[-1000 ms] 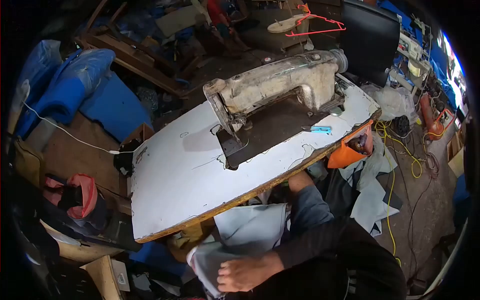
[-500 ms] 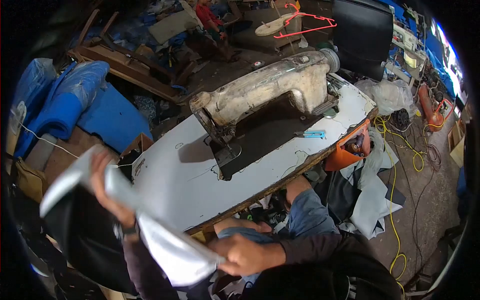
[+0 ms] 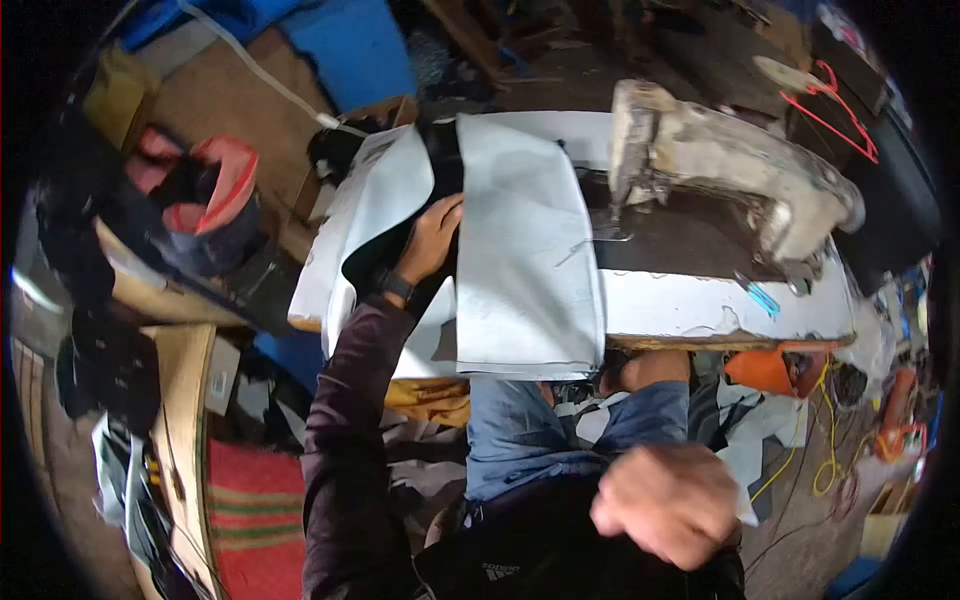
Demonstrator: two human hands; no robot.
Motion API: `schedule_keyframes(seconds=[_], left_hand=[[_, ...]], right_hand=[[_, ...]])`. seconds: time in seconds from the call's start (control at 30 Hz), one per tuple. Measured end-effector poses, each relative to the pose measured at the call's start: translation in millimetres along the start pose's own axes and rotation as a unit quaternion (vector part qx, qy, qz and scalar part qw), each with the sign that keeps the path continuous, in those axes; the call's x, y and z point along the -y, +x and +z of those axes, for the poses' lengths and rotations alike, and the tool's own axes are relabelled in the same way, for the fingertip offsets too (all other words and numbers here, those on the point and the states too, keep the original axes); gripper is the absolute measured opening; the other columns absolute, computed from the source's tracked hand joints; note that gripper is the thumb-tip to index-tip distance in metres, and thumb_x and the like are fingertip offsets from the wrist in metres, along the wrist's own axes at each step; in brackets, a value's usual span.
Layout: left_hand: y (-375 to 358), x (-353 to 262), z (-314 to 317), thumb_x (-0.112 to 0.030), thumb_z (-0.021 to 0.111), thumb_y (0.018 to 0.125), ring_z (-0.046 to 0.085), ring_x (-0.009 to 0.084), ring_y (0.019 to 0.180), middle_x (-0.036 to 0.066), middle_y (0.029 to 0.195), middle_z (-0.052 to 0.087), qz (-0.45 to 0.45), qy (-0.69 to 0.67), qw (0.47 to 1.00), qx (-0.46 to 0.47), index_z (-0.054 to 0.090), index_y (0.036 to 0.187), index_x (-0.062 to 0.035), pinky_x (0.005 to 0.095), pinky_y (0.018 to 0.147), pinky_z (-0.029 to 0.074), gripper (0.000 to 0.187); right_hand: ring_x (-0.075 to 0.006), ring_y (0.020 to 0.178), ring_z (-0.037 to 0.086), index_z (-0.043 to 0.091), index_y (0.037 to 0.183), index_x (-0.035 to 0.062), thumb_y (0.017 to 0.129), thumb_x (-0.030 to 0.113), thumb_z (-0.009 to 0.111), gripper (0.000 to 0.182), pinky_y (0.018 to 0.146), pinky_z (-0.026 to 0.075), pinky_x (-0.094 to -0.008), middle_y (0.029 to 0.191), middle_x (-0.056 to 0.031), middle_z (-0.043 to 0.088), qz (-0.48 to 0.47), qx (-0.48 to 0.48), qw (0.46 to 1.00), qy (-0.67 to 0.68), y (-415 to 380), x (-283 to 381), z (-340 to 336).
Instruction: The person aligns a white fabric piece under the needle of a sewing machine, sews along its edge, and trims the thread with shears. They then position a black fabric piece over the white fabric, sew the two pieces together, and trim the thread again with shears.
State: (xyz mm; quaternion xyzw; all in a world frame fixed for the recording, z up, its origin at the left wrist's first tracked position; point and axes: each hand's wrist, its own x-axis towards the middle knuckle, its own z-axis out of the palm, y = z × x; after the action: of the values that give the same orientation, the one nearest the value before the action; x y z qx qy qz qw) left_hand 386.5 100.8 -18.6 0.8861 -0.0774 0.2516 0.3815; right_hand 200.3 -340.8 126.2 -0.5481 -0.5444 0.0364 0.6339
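Just beside the left hand [image 3: 430, 238], on its right – a pale fabric panel [image 3: 528, 260], long edges running away from the person, near end reaching over the front edge of the white table [image 3: 660, 312]. Left hand: fingers extended, fingertips at the panel's left edge; whether they pinch it cannot be told. A dark watch [image 3: 396, 287] sits on the wrist below that hand.

On the other side of the same hand, a second pale sheet [image 3: 390, 185] curls up, black underside showing beneath; whether it joins the panel is unclear. Right hand [image 3: 668, 505]: well apart from the left, nearer the body, raised over the lap. Fingers look curled, but blurred – grip cannot be judged.

To the right of the left hand, beyond the panel, stands a worn sewing machine [image 3: 715, 160], its needle end near the panel's right edge. Farther right of the grip, a blue cutter [image 3: 762, 297] lies on the table. Ahead of the right hand and to its right, an orange pouch [image 3: 762, 371] hangs at the table's front edge.
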Motion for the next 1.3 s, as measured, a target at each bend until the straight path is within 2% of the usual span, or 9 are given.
schedule_keyframes(seconds=[0.1, 0.13, 0.23, 0.3, 0.47, 0.7, 0.87, 1.1, 1.3], left_hand=[[-3, 4, 0, -0.017, 0.056, 0.114, 0.071, 0.0401, 0.127, 0.025, 0.136, 0.074, -0.024, -0.01, 0.998, -0.049, 0.066, 0.142, 0.0021, 0.0427, 0.106, 0.056, 0.035], [-4, 7, 2, -0.015, 0.054, 0.114, 0.072, 0.04, 0.126, 0.024, 0.134, 0.075, -0.022, -0.016, 0.998, -0.059, 0.064, 0.143, 0.0013, 0.0438, 0.104, 0.057, 0.035], [-5, -4, 1, -0.01, 0.052, 0.113, 0.073, 0.0347, 0.124, 0.021, 0.132, 0.077, -0.056, -0.004, 0.997, -0.051, 0.061, 0.145, 0.0022, 0.0396, 0.108, 0.054, 0.035], [-7, 4, 3, -0.008, 0.053, 0.112, 0.074, 0.0351, 0.122, 0.021, 0.13, 0.077, -0.033, -0.001, 0.997, -0.063, 0.062, 0.144, 0.0024, 0.04, 0.106, 0.055, 0.034], [-1, 20, -1, -0.005, 0.056, 0.109, 0.074, 0.0394, 0.12, 0.024, 0.127, 0.076, 0.022, 0.042, 0.997, -0.054, 0.062, 0.142, 0.0016, 0.0442, 0.101, 0.057, 0.034], [4, 37, -29, -0.012, 0.07, 0.104, 0.072, 0.0396, 0.124, 0.023, 0.131, 0.076, 0.089, 0.157, 0.983, -0.014, 0.07, 0.138, 0.001, 0.0442, 0.11, 0.055, 0.036], [24, -8, -26, -0.018, 0.07, 0.103, 0.072, 0.0396, 0.121, 0.021, 0.128, 0.077, -0.035, 0.284, 0.954, 0.09, 0.077, 0.119, 0.0012, 0.0448, 0.107, 0.056, 0.026], [13, -127, 52, -0.015, 0.066, 0.107, 0.065, 0.0406, 0.135, 0.02, 0.138, 0.072, 0.313, 0.072, 0.936, 0.141, 0.076, 0.129, -0.0026, 0.0514, 0.117, 0.051, 0.027], [22, -108, 107, -0.017, 0.065, 0.109, 0.054, 0.0398, 0.149, 0.019, 0.158, 0.061, 0.234, 0.039, 0.94, 0.244, 0.07, 0.143, -0.0028, 0.0531, 0.131, 0.035, 0.037]], right_hand=[[-0.04, 0.09, 0.079, 0.078, 0.103, -0.0151, 0.088, 0.026, 0.077, 0.044, 0.085, 0.066, -0.0468, 0.101, -0.0288, 0.079, -0.223, 0.137, 0.944, 0.199, 41, 9, -8], [-0.0323, 0.088, 0.074, 0.077, 0.115, -0.0129, 0.116, 0.041, 0.049, 0.061, 0.072, 0.062, -0.0424, 0.109, -0.0253, 0.078, -0.193, 0.152, 0.957, 0.153, 40, 7, 5], [-0.0269, 0.104, 0.069, 0.073, 0.111, -0.0015, 0.095, 0.014, 0.071, 0.023, 0.083, 0.062, -0.0382, 0.109, -0.0118, 0.071, -0.087, 0.212, 0.967, -0.108, 74, -39, 30], [-0.0278, 0.105, 0.067, 0.073, 0.107, 0.0019, 0.099, 0.022, 0.073, 0.022, 0.095, 0.057, -0.042, 0.107, -0.0112, 0.07, -0.125, 0.138, 0.919, -0.347, 95, -120, 59], [-0.0262, 0.098, 0.066, 0.073, 0.097, 0.0061, 0.108, 0.036, 0.066, 0.033, 0.106, 0.049, -0.0465, 0.097, -0.01, 0.07, -0.127, 0.182, 0.838, -0.498, 118, -191, 49], [-0.0222, 0.069, 0.061, 0.068, 0.079, 0.0103, 0.104, 0.039, 0.073, 0.039, 0.073, 0.053, -0.0414, 0.064, -0.0026, 0.059, 0.017, 0.091, 0.833, -0.546, 34, -169, -30], [-0.031, 0.083, 0.064, 0.07, 0.088, 0.0053, 0.105, 0.033, 0.073, 0.033, 0.079, 0.055, -0.0448, 0.08, -0.0108, 0.064, 0.088, 0.043, 0.869, -0.484, 12, -148, -15], [-0.0369, 0.102, 0.06, 0.071, 0.1, 0.0018, 0.101, 0.026, 0.075, 0.024, 0.092, 0.053, -0.0503, 0.103, -0.0159, 0.062, 0.083, -0.049, 0.888, -0.45, 7, -172, -37], [-0.0387, 0.133, 0.06, 0.076, 0.118, -0.0014, 0.104, 0.048, 0.07, 0.052, 0.114, 0.05, -0.0479, 0.134, -0.0163, 0.071, 0.109, 0.036, 0.875, -0.47, -5, -169, -71]])
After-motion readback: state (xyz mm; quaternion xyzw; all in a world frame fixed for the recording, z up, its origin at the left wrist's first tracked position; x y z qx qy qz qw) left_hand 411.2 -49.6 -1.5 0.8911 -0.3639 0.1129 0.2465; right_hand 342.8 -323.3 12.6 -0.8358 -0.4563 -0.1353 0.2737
